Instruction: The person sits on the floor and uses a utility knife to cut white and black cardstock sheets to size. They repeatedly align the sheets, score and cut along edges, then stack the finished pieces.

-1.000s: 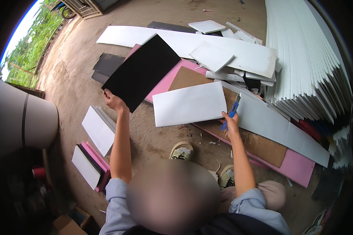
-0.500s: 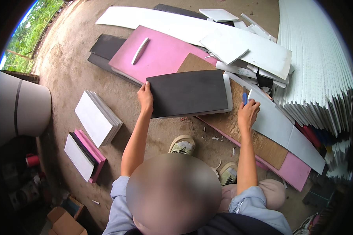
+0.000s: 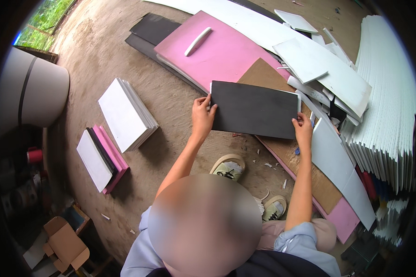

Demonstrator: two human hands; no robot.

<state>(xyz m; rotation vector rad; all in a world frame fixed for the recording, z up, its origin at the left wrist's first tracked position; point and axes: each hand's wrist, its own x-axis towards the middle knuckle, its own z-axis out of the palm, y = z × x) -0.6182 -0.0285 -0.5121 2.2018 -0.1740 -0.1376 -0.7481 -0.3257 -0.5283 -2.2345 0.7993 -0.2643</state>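
Observation:
A black rectangular foam sheet [image 3: 254, 110], with a pale layer showing along its right edge, is held above a brown board [image 3: 326, 187]. My left hand [image 3: 203, 116] is closed on its left edge, thumb on top. At the right edge, my right hand [image 3: 303, 130] pinches the sheet's lower corner. Blue parts of a utility knife [image 3: 297, 151] show beside my right hand; whether it is tucked in the palm or lying on the board I cannot tell. Under the brown board lies a pink foam sheet [image 3: 344, 221].
Left on the floor stand a white sheet stack [image 3: 125, 115] and a smaller white, black and pink stack [image 3: 99, 159]. Ahead, a pink sheet [image 3: 217, 51] bears a curved white strip [image 3: 198, 41]. White offcuts [image 3: 300, 60] and a tall white pile [image 3: 383, 92] are at right.
My right hand has gone from the knife to the black sheet's right edge and closed on it. My left hand still grips the left edge. The head view has shifted.

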